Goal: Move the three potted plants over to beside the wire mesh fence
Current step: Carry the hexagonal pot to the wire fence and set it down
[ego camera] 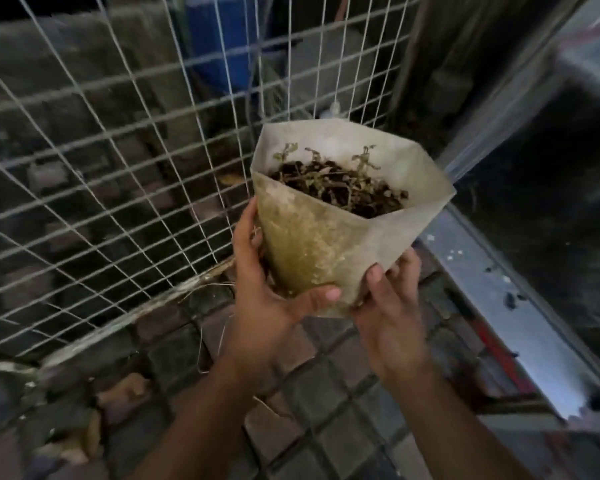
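A stained whitish grow bag [323,244] with dark soil and a thin, wilted plant [336,185] hangs in the air in front of me, held from below by both hands. My left hand [267,296] cups its lower left side, thumb across the front. My right hand [388,306] grips its lower right corner. The wire mesh fence [111,161] stands just behind and to the left of the bag. No other potted plant is in view.
Brick paving [326,393] lies under my hands, with dry leaves at the fence's foot. A metal frame or rail [499,299] runs along the right side beside a dark panel. A blue barrel [219,46] stands behind the fence.
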Demonstrator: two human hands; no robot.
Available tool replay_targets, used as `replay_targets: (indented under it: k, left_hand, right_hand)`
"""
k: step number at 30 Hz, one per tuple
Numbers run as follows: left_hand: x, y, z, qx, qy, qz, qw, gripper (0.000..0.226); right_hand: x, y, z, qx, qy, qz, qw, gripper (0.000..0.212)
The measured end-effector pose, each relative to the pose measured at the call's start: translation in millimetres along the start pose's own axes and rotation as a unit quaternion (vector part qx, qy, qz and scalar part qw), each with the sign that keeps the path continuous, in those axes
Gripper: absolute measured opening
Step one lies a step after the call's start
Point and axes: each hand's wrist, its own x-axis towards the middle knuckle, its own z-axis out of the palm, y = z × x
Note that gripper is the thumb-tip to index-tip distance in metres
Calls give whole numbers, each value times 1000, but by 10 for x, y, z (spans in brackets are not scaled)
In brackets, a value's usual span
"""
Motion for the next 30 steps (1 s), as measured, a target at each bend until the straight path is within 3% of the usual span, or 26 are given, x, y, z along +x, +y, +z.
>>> replay_targets:
  k: [2,4,9,17,23,30]
  left_hand:
    - [-59,-431,-39,10,5,-18,1000,126]
    - [-79,-795,-51,9,-10,-25,1000,137]
    - [-126,-1394,7,13,-15,-29,999,141]
    - [0,-1886,6,46,4,-6,999,120]
    - [-56,-1879,4,75,31,-41,996,125]
    - [-31,-2016,-148,119,1,-33,992,131]
  right_hand:
    - [115,411,-240,-10,3,-1,1000,62]
    - [238,748,-441,-12,3,-7,1000,81]
    - [486,1292,-755,24,2,-23,999,106]
    - [830,1586,-1124,29,-52,-21,998,93]
    - [818,1455,-1154,14,-85,-3,996,99]
    - [866,1614,-1224,-5,-100,-9,995,99]
